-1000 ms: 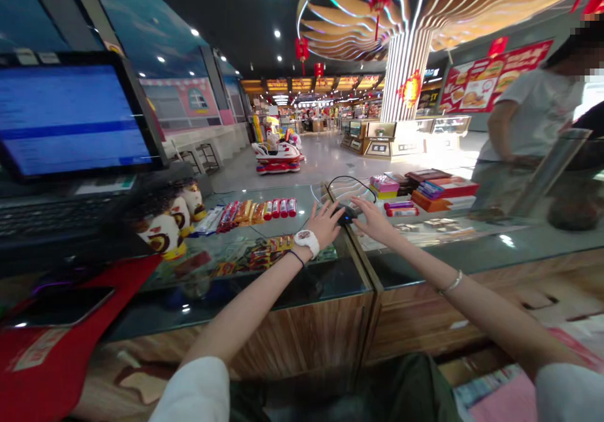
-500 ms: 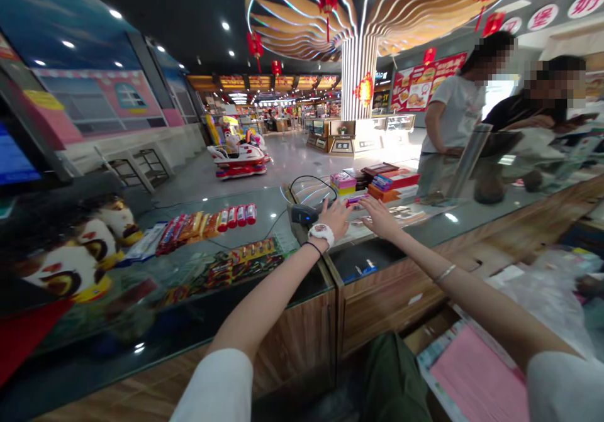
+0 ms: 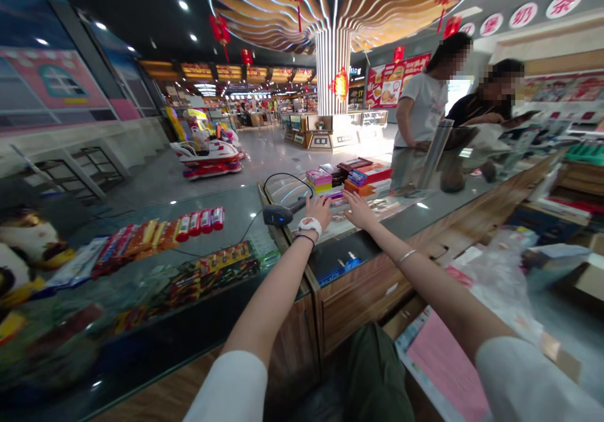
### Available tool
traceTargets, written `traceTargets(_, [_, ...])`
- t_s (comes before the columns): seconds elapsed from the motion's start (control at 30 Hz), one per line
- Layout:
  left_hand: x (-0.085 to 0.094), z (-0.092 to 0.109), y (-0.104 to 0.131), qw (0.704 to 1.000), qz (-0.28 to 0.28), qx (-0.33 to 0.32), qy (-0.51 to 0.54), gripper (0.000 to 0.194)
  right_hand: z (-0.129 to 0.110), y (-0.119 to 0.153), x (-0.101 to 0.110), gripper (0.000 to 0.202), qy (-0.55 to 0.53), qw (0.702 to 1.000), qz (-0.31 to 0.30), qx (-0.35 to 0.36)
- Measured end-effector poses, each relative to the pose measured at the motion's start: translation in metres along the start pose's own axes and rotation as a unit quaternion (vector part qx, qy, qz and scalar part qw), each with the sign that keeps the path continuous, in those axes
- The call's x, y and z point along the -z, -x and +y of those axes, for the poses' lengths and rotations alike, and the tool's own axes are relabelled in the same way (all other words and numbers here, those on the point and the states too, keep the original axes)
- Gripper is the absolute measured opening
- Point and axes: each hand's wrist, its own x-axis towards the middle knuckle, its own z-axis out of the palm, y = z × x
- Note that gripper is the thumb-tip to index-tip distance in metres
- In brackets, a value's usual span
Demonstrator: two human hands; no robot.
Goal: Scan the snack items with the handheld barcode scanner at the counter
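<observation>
Both my arms reach forward over the glass counter. My left hand, with a white watch at its wrist, has its fingers stretched out beside a small purple pack. From the other side, the spread fingers of my right hand come close to the same pack. Whether the fingertips press on it is too small to tell. Just behind the hands are stacked small boxes in pink, yellow, brown, red and orange. A black barcode scanner stands close to the left of my left hand.
Rows of packaged snacks lie on the left counter. Two people stand across the counter at the right. Below my right arm is a pink sheet, with clear plastic bags farther right. A white and red kiddie ride stands beyond.
My view has swung to the right, so the scene sits farther left. Both hands stay around the purple pack, and my right hand's fingers look more spread.
</observation>
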Motion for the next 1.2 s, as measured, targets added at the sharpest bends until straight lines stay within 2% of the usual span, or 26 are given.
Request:
traceTargets(0.17, [-0.002, -0.006, 0.004, 0.999, -0.007, 0.026, 0.028, 0.048, 0.001, 0.001, 0.003, 0.062, -0.007, 1.000, -0.018, 0.001])
traceTargets(0.57, [0.005, -0.005, 0.008, 0.999, 0.019, 0.011, 0.047, 0.037, 0.002, 0.002, 0.010, 0.027, 0.034, 0.999, 0.020, 0.036])
traceTargets(0.77, [0.010, -0.003, 0.013, 0.999, 0.026, 0.007, 0.041, 0.039, -0.006, 0.009, 0.015, 0.029, 0.041, 0.993, 0.093, 0.064])
traceTargets(0.87, [0.020, -0.007, 0.015, 0.998, 0.055, -0.001, 0.036, 0.045, -0.013, 0.010, 0.024, 0.031, 0.053, 0.986, 0.136, 0.083])
traceTargets(1.0, [0.041, -0.022, 0.026, 0.996, 0.086, -0.026, 0.015, 0.048, -0.026, 0.006, 0.036, 0.033, 0.067, 0.977, 0.162, 0.120])
traceTargets(1.2, [0.074, -0.057, 0.060, 0.991, 0.121, -0.053, -0.030, 0.050, -0.064, -0.014, 0.047, 0.034, 0.052, 0.963, 0.184, 0.190])
